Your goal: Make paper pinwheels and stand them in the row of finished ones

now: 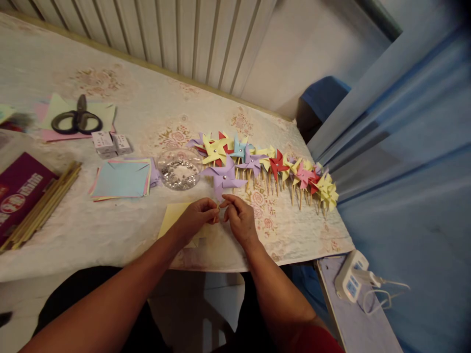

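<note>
Watching remotely through the head camera, I am seeing the left hand [201,214] pinching the thin stick [217,208] of a purple pinwheel [219,180]. That pinwheel is standing out just beyond both hands, its folded paper blades fanning around a small dark centre. The right hand [240,219] is curling close beside the stick; whether it is gripping anything, I am not managing to tell. Past the hands, a row of pinwheels [277,165] is stretching rightward in red, yellow, blue, pink and purple, on slim tan stems. Left of the purple one, a clear round bowl [183,172] is holding small shiny bits [178,165]. A smooth yellow sheet [169,218] is lying under the left hand. Farther left, a stack of paper squares [120,177] is resting near small boxes [103,141] and black scissors [78,120]. Softly creased, rose-printed cloth [221,112] is spreading underneath.
</note>
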{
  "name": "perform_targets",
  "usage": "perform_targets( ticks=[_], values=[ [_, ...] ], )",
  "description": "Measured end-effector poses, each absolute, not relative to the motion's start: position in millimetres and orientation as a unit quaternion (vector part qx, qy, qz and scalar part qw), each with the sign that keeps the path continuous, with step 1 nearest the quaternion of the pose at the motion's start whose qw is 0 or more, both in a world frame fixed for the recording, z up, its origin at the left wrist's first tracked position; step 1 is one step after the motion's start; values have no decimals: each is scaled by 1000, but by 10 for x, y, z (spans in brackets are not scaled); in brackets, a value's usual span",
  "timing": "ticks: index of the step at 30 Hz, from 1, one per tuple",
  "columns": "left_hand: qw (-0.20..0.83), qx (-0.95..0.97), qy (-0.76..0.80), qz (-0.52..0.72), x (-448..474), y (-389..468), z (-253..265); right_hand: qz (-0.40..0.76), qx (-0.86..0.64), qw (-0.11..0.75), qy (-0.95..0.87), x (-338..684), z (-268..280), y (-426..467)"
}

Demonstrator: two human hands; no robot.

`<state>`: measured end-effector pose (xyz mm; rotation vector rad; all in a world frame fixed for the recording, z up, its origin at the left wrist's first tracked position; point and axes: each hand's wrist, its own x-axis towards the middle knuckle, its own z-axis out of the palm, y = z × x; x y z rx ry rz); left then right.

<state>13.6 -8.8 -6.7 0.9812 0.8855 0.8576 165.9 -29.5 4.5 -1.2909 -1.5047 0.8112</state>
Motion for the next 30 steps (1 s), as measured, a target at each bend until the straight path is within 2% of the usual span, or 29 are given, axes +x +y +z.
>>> perform_targets(
  ticks=[7, 13, 17, 30],
  values=[
    [706, 446, 392, 387, 132, -79, -75, 283, -528, 470, -648, 1647, 38, -315],
    [699, 450, 408, 377, 131, -102, -35, 232, -567, 540, -577, 1736, 77, -282],
    [695, 457, 411, 373, 134, -107, -37, 253, -574, 556, -545, 1806, 111, -240],
    [704, 454, 398, 374, 132, -100, -75, 297, -570, 523, -560, 1724, 98, -280]
  ],
)
